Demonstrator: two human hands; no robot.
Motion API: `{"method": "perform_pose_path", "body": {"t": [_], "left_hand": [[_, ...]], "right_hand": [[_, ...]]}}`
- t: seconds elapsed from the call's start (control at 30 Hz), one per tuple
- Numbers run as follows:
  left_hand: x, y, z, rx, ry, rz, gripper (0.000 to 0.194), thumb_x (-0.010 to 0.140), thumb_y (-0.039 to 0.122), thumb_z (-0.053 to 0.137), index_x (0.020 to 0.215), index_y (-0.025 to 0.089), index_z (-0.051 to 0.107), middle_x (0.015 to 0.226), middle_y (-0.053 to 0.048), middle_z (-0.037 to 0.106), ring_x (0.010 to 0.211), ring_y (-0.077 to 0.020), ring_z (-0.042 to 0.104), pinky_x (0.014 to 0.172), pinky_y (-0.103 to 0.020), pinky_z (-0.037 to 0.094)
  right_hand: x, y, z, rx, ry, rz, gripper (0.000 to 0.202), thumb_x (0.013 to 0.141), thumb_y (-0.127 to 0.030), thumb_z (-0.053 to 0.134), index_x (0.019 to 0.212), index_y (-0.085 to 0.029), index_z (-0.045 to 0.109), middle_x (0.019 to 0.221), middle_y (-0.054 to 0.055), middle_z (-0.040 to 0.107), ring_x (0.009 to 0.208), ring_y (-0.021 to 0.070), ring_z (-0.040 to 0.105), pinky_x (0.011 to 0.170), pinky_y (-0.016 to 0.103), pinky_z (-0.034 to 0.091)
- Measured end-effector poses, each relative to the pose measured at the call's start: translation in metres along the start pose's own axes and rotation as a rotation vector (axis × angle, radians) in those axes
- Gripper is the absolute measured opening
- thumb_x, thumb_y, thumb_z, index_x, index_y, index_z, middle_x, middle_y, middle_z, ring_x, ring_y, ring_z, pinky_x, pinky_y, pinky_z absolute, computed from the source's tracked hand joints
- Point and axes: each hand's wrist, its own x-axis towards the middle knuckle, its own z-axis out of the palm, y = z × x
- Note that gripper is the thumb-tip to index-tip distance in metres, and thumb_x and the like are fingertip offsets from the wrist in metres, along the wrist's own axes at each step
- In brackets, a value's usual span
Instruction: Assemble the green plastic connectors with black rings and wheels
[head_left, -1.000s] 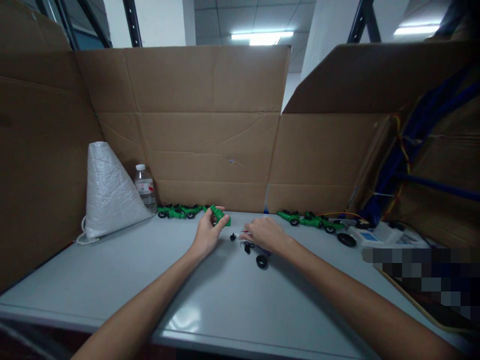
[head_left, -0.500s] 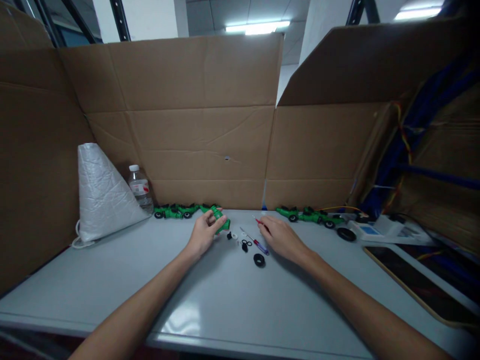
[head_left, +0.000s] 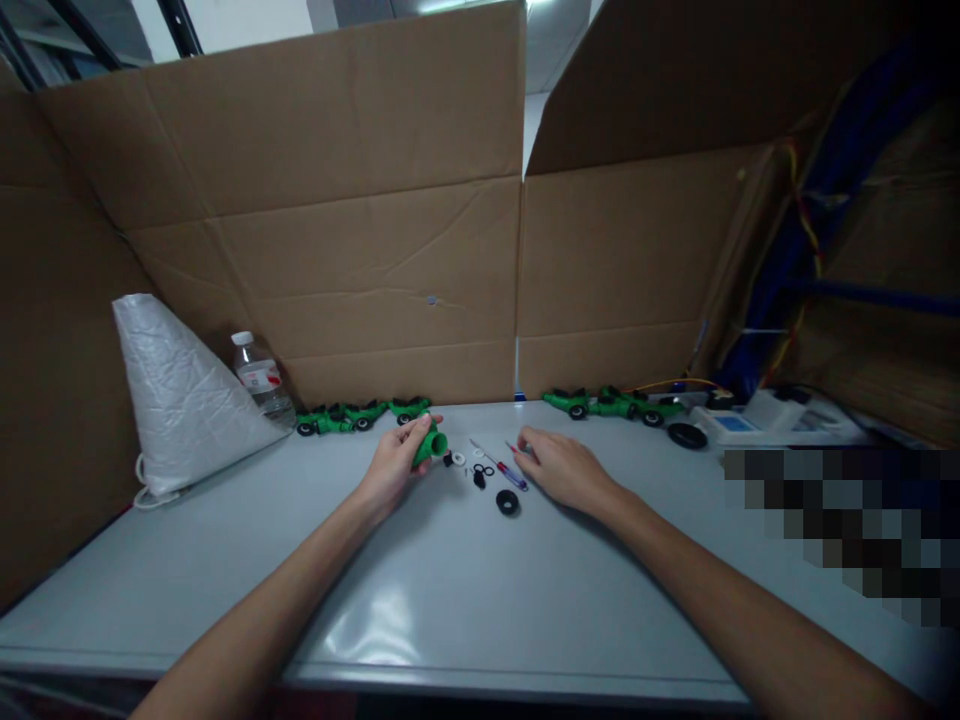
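My left hand [head_left: 391, 462] is closed around a green plastic part [head_left: 431, 446], whose round hollow end faces me. My right hand [head_left: 559, 468] hovers low over the table, its fingers pinching a slim tool with a bit of red [head_left: 513, 447]; most of it is hidden. Between the hands lies a thin screwdriver-like tool [head_left: 511, 476] with a red and purple handle. Around it are a white ring [head_left: 459, 459], small black pieces [head_left: 479, 480] and, closer to me, a thick black ring [head_left: 508, 502].
Green toy vehicles with black wheels [head_left: 330, 419] stand along the back left, and others [head_left: 615, 403] at the back right. A black ring [head_left: 687, 436] lies beside a white power strip [head_left: 739, 427]. A silver pouch [head_left: 187, 400] and a water bottle [head_left: 262, 378] are left, before cardboard walls [head_left: 360, 250].
The green part has turned in my left hand, so its round opening shows. My right hand stays near the same spot with its tool. The whole view has shifted and tilted slightly.
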Motion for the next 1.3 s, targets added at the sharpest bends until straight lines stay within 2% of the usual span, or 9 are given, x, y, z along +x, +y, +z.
{"method": "perform_pose_path", "body": {"t": [0.17, 0.3, 0.43, 0.57, 0.67, 0.87, 1.0, 1.1, 1.3], "left_hand": [[-0.001, 0.0, 0.001, 0.015, -0.019, 0.005, 0.076, 0.089, 0.073, 0.068, 0.13, 0.009, 0.07, 0.074, -0.004, 0.066, 0.05, -0.0073, 0.045, 0.049, -0.021, 0.024], [-0.004, 0.004, 0.003, -0.015, -0.023, 0.011, 0.075, 0.09, 0.072, 0.067, 0.131, 0.008, 0.067, 0.068, -0.001, 0.062, 0.05, -0.0077, 0.044, 0.049, -0.02, 0.024], [-0.007, 0.01, 0.006, -0.051, 0.006, 0.006, 0.07, 0.089, 0.07, 0.07, 0.127, 0.011, 0.068, 0.071, -0.001, 0.063, 0.051, -0.008, 0.047, 0.049, -0.02, 0.027], [-0.008, 0.012, 0.006, -0.061, 0.009, -0.024, 0.066, 0.087, 0.07, 0.072, 0.123, 0.015, 0.068, 0.084, -0.004, 0.068, 0.056, -0.0078, 0.05, 0.051, -0.019, 0.032], [-0.009, 0.011, 0.005, -0.042, -0.013, -0.015, 0.062, 0.085, 0.068, 0.075, 0.119, 0.016, 0.07, 0.081, -0.001, 0.062, 0.056, -0.0079, 0.05, 0.051, -0.02, 0.031], [-0.009, 0.01, 0.006, -0.014, -0.068, -0.007, 0.067, 0.09, 0.073, 0.066, 0.122, 0.015, 0.065, 0.071, 0.002, 0.058, 0.053, -0.0093, 0.049, 0.049, -0.02, 0.027], [-0.011, 0.01, 0.009, 0.016, -0.044, 0.039, 0.062, 0.084, 0.071, 0.074, 0.117, 0.02, 0.061, 0.081, 0.0, 0.062, 0.064, -0.0119, 0.058, 0.052, -0.018, 0.039], [-0.014, 0.01, 0.012, 0.041, -0.061, 0.049, 0.057, 0.084, 0.068, 0.077, 0.113, 0.021, 0.061, 0.088, -0.001, 0.063, 0.072, -0.0129, 0.06, 0.058, -0.019, 0.046], [-0.017, 0.006, 0.016, 0.053, -0.163, 0.103, 0.053, 0.09, 0.069, 0.07, 0.109, 0.021, 0.056, 0.076, 0.003, 0.057, 0.057, -0.0092, 0.051, 0.05, -0.018, 0.037]], "right_hand": [[-0.001, -0.008, 0.004, 0.129, 0.128, -0.117, 0.025, 0.102, -0.045, 0.062, 0.106, -0.021, 0.063, 0.106, 0.008, 0.069, 0.095, 0.0234, 0.063, 0.08, 0.03, 0.04], [0.0, -0.008, 0.005, 0.159, 0.141, -0.258, 0.01, 0.098, -0.028, 0.065, 0.104, -0.021, 0.064, 0.102, 0.006, 0.065, 0.098, 0.0235, 0.058, 0.085, 0.031, 0.039], [0.001, -0.002, 0.006, 0.152, 0.114, -0.267, 0.01, 0.092, -0.014, 0.06, 0.098, -0.02, 0.064, 0.092, 0.004, 0.065, 0.088, 0.0215, 0.055, 0.081, 0.031, 0.036], [0.001, 0.001, 0.004, 0.133, 0.108, -0.22, 0.012, 0.088, -0.011, 0.058, 0.094, -0.02, 0.062, 0.088, 0.003, 0.066, 0.082, 0.0202, 0.054, 0.077, 0.03, 0.033], [0.001, 0.001, 0.001, 0.09, 0.092, -0.187, 0.009, 0.089, -0.012, 0.059, 0.092, -0.02, 0.062, 0.086, 0.003, 0.068, 0.083, 0.0206, 0.055, 0.075, 0.03, 0.032], [-0.002, -0.006, -0.003, 0.068, 0.141, -0.18, 0.011, 0.101, -0.023, 0.056, 0.093, -0.02, 0.063, 0.089, 0.005, 0.07, 0.088, 0.0231, 0.058, 0.08, 0.033, 0.036], [-0.008, -0.02, -0.008, 0.205, 0.192, -0.27, 0.017, 0.107, -0.035, 0.056, 0.104, -0.021, 0.064, 0.088, 0.003, 0.068, 0.089, 0.0231, 0.06, 0.084, 0.034, 0.04], [-0.013, -0.034, -0.013, 0.301, 0.211, -0.36, 0.022, 0.106, -0.04, 0.059, 0.117, -0.022, 0.063, 0.095, 0.004, 0.068, 0.093, 0.0231, 0.062, 0.087, 0.035, 0.043], [-0.024, -0.053, -0.016, 0.315, 0.263, -0.44, 0.034, 0.102, -0.041, 0.067, 0.128, -0.022, 0.06, 0.099, 0.006, 0.069, 0.095, 0.0253, 0.065, 0.089, 0.038, 0.045]]}}
